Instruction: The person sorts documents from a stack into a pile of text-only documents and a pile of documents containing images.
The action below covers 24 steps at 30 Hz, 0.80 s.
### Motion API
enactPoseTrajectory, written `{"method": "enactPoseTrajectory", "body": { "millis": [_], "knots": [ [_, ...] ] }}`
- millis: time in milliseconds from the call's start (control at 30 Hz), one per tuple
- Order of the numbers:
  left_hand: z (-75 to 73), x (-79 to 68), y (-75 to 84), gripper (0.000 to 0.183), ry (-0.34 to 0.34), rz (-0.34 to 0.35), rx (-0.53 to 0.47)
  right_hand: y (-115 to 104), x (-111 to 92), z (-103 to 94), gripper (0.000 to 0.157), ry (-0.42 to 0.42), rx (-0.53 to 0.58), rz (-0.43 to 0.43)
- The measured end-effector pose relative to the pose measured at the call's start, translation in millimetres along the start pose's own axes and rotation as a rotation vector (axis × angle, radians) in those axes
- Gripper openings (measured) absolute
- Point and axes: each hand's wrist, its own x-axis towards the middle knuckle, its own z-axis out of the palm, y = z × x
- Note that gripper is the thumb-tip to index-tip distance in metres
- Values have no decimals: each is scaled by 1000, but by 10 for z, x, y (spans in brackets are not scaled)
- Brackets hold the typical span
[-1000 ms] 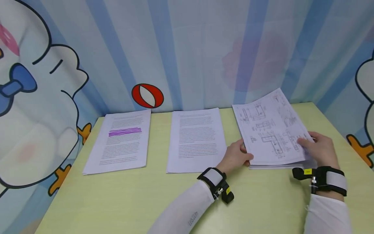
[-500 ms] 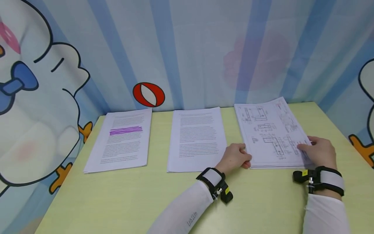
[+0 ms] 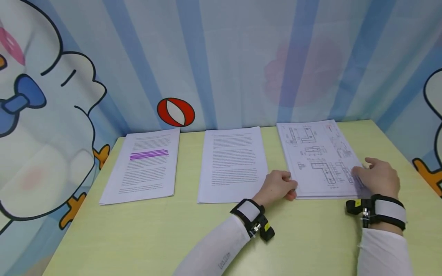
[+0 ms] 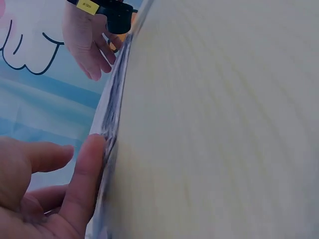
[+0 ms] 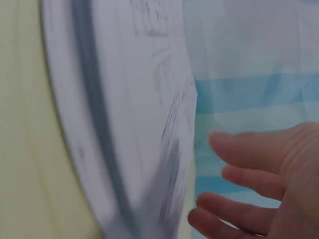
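Note:
A stack of papers printed with technical drawings (image 3: 315,157) lies flat at the right of the table. My left hand (image 3: 277,184) rests at its lower left edge. In the left wrist view, one finger (image 4: 88,172) of that hand touches the stack's side, while the thumb stands apart from the sheets. Beside the lower right edge is my right hand (image 3: 378,177). The right wrist view has its fingers (image 5: 239,211) relaxed and spread, with nothing held between them and the drawing sheets (image 5: 144,114) just beyond the fingertips.
A stack of text pages (image 3: 233,165) lies in the middle of the table (image 3: 297,237). To its left is another text stack (image 3: 143,168), marked with purple strokes. A striped cartoon curtain (image 3: 238,65) hangs along the back edge.
The top sheets of the drawing stack, raised and askew earlier, have come down level with the rest. My right hand has let go of their right edge; the left hand has barely moved.

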Motion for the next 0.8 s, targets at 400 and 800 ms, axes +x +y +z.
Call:
{"method": "enactPoseTrajectory", "body": {
  "millis": [400,800],
  "knots": [
    [-840,-332,326,25,92,135,-94,-896,-131,338,43,202,277,-265],
    [-1812,-701,192,25,329,266,120,-1847,-622,634,27,111,592,-580]
  ]
}}
